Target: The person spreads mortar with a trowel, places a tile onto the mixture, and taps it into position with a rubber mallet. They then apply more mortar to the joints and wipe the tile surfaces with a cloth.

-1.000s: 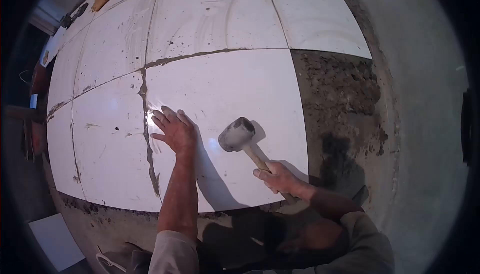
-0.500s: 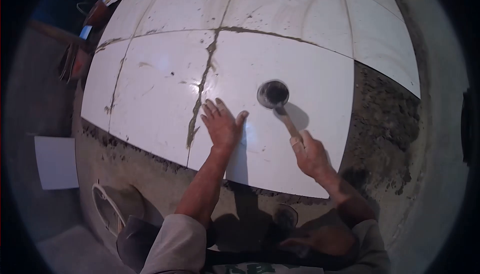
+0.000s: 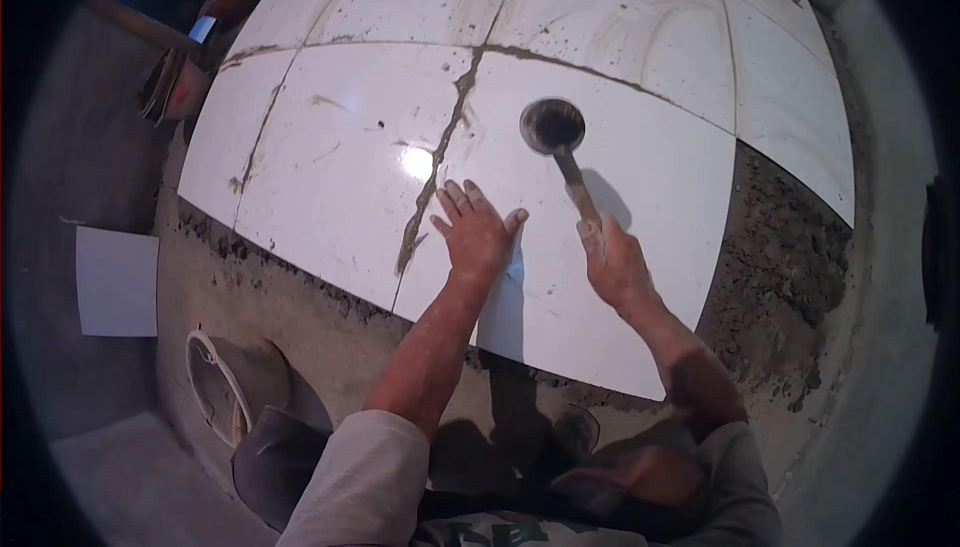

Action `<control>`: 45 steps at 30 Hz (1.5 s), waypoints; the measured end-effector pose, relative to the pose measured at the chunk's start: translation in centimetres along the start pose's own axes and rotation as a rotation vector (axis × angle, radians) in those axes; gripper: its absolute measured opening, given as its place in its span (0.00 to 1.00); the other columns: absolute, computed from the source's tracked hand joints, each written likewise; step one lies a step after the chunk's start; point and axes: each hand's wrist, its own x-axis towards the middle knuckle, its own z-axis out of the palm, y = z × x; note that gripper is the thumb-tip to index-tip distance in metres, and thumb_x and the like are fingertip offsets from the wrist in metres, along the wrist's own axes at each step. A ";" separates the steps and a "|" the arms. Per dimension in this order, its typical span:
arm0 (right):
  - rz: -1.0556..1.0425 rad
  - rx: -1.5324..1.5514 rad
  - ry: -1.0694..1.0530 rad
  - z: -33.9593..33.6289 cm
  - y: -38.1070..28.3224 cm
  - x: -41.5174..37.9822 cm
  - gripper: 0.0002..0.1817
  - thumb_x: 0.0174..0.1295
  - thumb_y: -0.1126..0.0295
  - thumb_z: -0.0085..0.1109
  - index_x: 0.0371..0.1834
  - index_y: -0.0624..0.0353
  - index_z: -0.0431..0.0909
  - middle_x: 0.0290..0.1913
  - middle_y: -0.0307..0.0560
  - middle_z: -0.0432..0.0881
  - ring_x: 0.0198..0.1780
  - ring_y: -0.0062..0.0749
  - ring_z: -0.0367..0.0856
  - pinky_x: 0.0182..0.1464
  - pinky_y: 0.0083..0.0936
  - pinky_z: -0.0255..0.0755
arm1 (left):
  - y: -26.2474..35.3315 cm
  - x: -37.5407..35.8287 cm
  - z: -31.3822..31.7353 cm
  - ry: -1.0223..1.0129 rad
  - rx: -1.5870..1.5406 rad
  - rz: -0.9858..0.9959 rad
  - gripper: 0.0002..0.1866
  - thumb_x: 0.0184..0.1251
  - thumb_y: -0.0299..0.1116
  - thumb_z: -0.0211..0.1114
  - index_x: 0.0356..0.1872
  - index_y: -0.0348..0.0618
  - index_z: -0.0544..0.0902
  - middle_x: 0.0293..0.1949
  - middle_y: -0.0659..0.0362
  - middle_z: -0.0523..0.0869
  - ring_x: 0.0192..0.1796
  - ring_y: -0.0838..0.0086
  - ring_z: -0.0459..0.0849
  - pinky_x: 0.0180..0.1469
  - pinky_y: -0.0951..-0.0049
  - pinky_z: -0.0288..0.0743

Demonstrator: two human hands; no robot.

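My right hand (image 3: 618, 265) is wrapped round the wooden handle of a mallet (image 3: 553, 127) with a dark, round head. That head is over the far half of a large white floor tile (image 3: 640, 207), and its shadow falls beside the handle. Flat on the same tile, fingers spread, my left hand (image 3: 476, 237) lies near its left edge. An uneven joint smeared with brown mortar (image 3: 435, 182) runs just past my left fingertips, between this tile and the neighbouring white tile (image 3: 335, 162).
More white tiles (image 3: 620, 27) cover the floor beyond. Rough dark mortar (image 3: 770, 267) borders the tile on the right. A bucket (image 3: 265, 377) stands at lower left, near a loose white tile piece (image 3: 118, 282). Reddish containers (image 3: 187, 92) sit at the far left.
The mallet has moved over the tile, away from me and toward its far left corner. My left hand stays in place on the tile. The whole view has shifted a little.
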 end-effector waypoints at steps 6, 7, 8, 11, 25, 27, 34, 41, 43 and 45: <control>0.135 0.009 0.038 -1.3 1.8 -3.8 0.19 0.72 0.55 0.44 0.34 0.62 0.67 0.21 0.64 0.76 0.27 0.65 0.77 0.29 0.49 0.69 | 0.7 0.4 -0.7 -0.071 -0.023 -0.047 0.54 0.61 0.63 0.60 0.70 0.23 0.51 0.73 0.33 0.47 0.77 0.43 0.41 0.71 0.37 0.44; 0.139 0.007 0.049 -1.5 2.0 -4.1 0.19 0.72 0.55 0.44 0.34 0.62 0.67 0.21 0.64 0.76 0.27 0.65 0.77 0.29 0.49 0.69 | 0.7 0.4 -0.8 -0.079 -0.016 -0.052 0.54 0.61 0.63 0.60 0.70 0.23 0.51 0.73 0.33 0.47 0.77 0.43 0.41 0.72 0.38 0.44; 0.126 0.068 0.081 -1.6 2.0 -4.3 0.18 0.72 0.56 0.44 0.34 0.63 0.67 0.22 0.64 0.76 0.27 0.65 0.77 0.29 0.49 0.69 | 0.7 0.4 -1.0 -0.086 -0.006 -0.060 0.54 0.61 0.63 0.60 0.70 0.23 0.51 0.73 0.33 0.48 0.77 0.43 0.41 0.72 0.38 0.44; 0.062 0.176 0.137 -3.1 0.0 -4.4 0.17 0.72 0.58 0.44 0.35 0.63 0.65 0.22 0.63 0.76 0.27 0.64 0.77 0.29 0.48 0.69 | 0.7 0.5 -1.0 -0.091 0.019 -0.048 0.54 0.61 0.63 0.60 0.70 0.23 0.51 0.73 0.33 0.48 0.76 0.43 0.43 0.72 0.38 0.45; -0.058 -0.053 0.142 0.5 -0.4 0.7 0.19 0.72 0.57 0.46 0.34 0.64 0.68 0.23 0.63 0.78 0.29 0.63 0.79 0.32 0.52 0.73 | 0.6 1.6 -2.2 -0.061 0.271 0.070 0.50 0.58 0.67 0.59 0.59 0.20 0.68 0.59 0.34 0.72 0.67 0.45 0.65 0.67 0.34 0.47; -0.110 0.051 0.178 -0.6 -1.5 0.1 0.17 0.71 0.58 0.47 0.34 0.63 0.67 0.20 0.61 0.76 0.26 0.62 0.78 0.30 0.50 0.71 | 0.8 1.6 -2.3 -0.068 0.274 0.072 0.49 0.58 0.67 0.59 0.58 0.20 0.69 0.58 0.35 0.72 0.67 0.46 0.65 0.67 0.33 0.47; -0.215 0.076 0.287 2.0 -0.8 3.6 0.18 0.72 0.57 0.45 0.34 0.64 0.68 0.20 0.61 0.76 0.26 0.62 0.79 0.30 0.51 0.71 | 0.4 2.0 -1.6 -0.054 0.297 0.078 0.49 0.59 0.67 0.57 0.59 0.22 0.69 0.60 0.36 0.72 0.68 0.46 0.64 0.67 0.30 0.45; 0.018 -0.158 0.107 2.1 -0.9 3.1 0.21 0.71 0.54 0.45 0.38 0.66 0.71 0.27 0.66 0.80 0.34 0.66 0.80 0.37 0.54 0.74 | 0.8 2.0 -1.9 -0.010 0.286 0.050 0.48 0.61 0.67 0.55 0.60 0.21 0.69 0.62 0.38 0.71 0.70 0.44 0.61 0.66 0.28 0.45; 0.011 -0.132 0.078 2.6 0.2 -1.0 0.20 0.70 0.55 0.46 0.38 0.66 0.71 0.27 0.67 0.80 0.34 0.66 0.80 0.37 0.54 0.73 | 0.4 1.7 -1.9 -0.103 0.281 0.077 0.48 0.62 0.67 0.54 0.59 0.22 0.70 0.64 0.38 0.69 0.71 0.44 0.60 0.66 0.28 0.44; 0.002 -0.031 0.042 2.3 1.5 -4.4 0.19 0.70 0.56 0.47 0.36 0.65 0.70 0.27 0.68 0.78 0.33 0.67 0.79 0.36 0.55 0.72 | 0.7 1.7 -2.3 -0.059 0.300 0.085 0.47 0.61 0.68 0.54 0.59 0.23 0.72 0.65 0.39 0.69 0.71 0.44 0.60 0.66 0.27 0.44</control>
